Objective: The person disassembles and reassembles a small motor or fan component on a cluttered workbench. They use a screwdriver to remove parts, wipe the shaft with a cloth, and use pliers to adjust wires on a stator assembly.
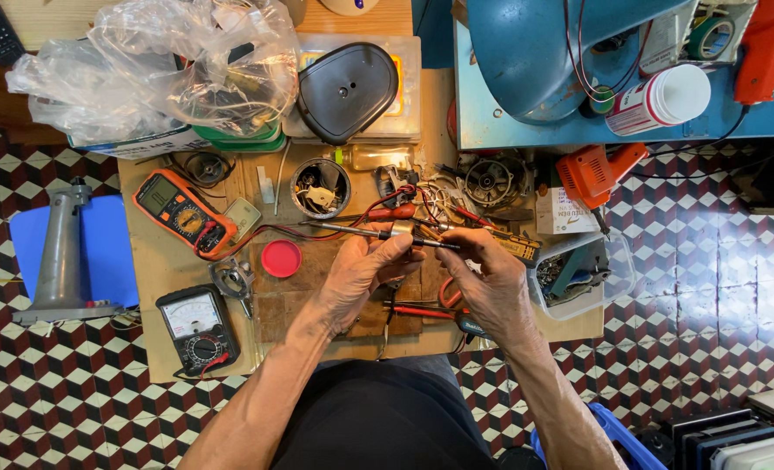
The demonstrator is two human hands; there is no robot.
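My left hand (361,271) and my right hand (484,278) meet over a small wooden worktable (148,252). Between their fingertips they hold a long thin metal rod tool (352,230) that lies level and points left, with a small metal part on it near the fingers. Red-handled pliers (422,310) lie on the table under my hands. Red and dark wires trail off toward the orange multimeter (182,211).
A black analogue meter (197,325) and a red lid (281,258) lie at the left. A round tin of parts (320,187), a black cover (346,90), a plastic bag (156,70), an orange drill (594,171), a clear box of parts (578,274), a blue fan housing (544,52).
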